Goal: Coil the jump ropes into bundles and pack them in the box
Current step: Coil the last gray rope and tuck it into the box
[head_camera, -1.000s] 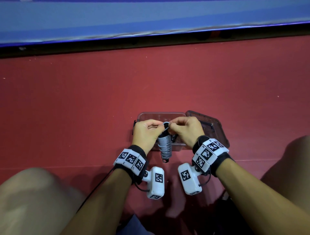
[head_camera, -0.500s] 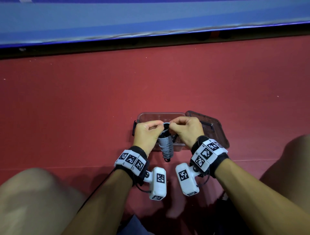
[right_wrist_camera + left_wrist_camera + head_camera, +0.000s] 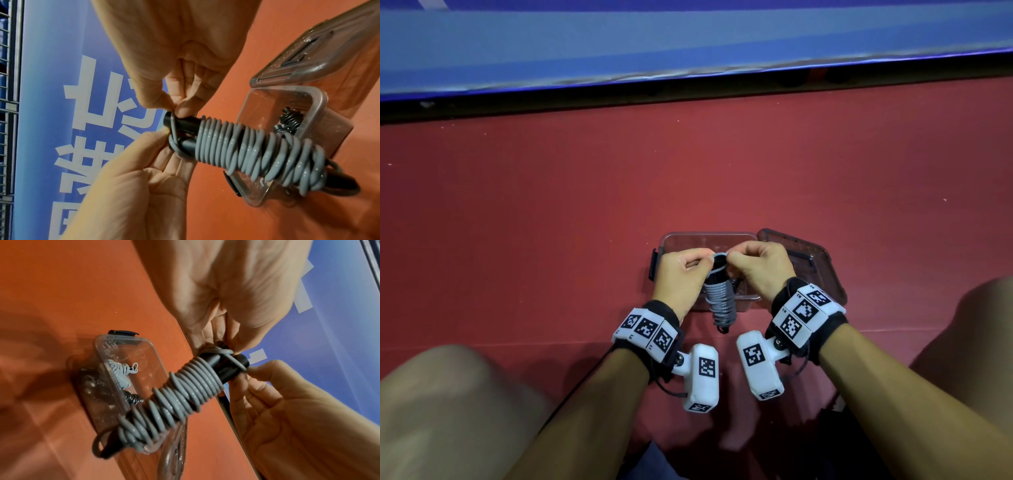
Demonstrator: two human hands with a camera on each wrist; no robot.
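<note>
A jump rope bundle [image 3: 719, 301], grey cord wound round two black handles, hangs upright over the clear plastic box [image 3: 688, 237]. My left hand [image 3: 700, 266] and right hand [image 3: 738, 261] both pinch the cord's last loop at the bundle's top end. In the left wrist view the left hand [image 3: 230, 337] and right hand [image 3: 260, 369] work the crossed loop on the bundle [image 3: 185, 394]. The right wrist view shows the right hand [image 3: 180, 105] and left hand [image 3: 158, 138] at the handle tips of the bundle [image 3: 257, 151]. Inside the box [image 3: 127, 344] lie a light grey bundle [image 3: 121, 374] and a black bundle [image 3: 133, 398].
The box's lid [image 3: 815, 263] lies open to the right of the box on the red floor. My knees flank the hands at lower left and right. A blue banner with a dark base runs along the far side.
Both hands stay at the top of the bundle, still pinching the cord. The right wrist has edged slightly left; the bundle hangs in the same place.
</note>
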